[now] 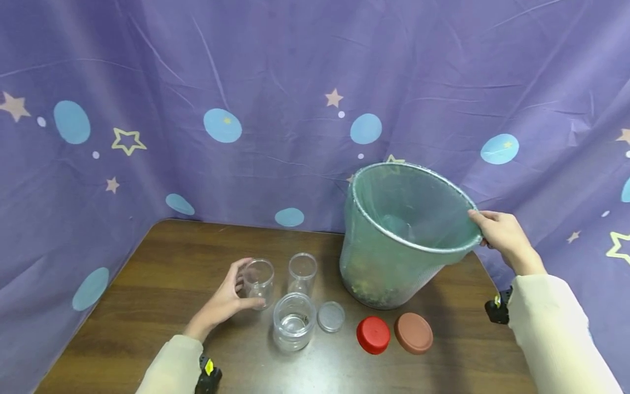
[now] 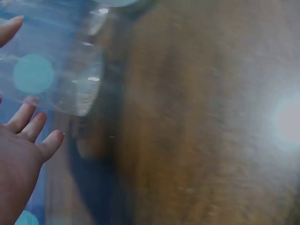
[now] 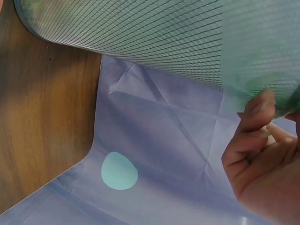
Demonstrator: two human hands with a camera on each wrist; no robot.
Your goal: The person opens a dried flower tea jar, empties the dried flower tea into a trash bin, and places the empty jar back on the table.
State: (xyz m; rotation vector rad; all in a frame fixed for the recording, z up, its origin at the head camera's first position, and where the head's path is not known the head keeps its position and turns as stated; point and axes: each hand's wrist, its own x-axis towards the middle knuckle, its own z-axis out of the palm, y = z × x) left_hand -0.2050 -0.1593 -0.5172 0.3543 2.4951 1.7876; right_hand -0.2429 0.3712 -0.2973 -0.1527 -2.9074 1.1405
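Note:
My left hand (image 1: 221,301) is around a clear jar (image 1: 258,276), its thumb on the near right side and the fingers on the far left. In the left wrist view the little finger stands away from the clear wall. My right hand (image 1: 507,238) pinches the right rim of a mesh wastebasket (image 1: 389,262) lined with a thin green bag. Fingers and bag edge meet in the right wrist view, where the mesh wall (image 3: 154,37) shows. Yellowish and dark matter lies low in the basket; its kind is unclear.
A second clear jar (image 1: 302,273) stands right of the held one, with a wider clear jar (image 1: 293,323) in front. Right of these lie a greyish lid (image 1: 331,317), a red lid (image 1: 373,335) and an orange-brown lid (image 1: 414,333). A purple curtain (image 1: 285,109) hangs behind the wooden table (image 1: 162,284).

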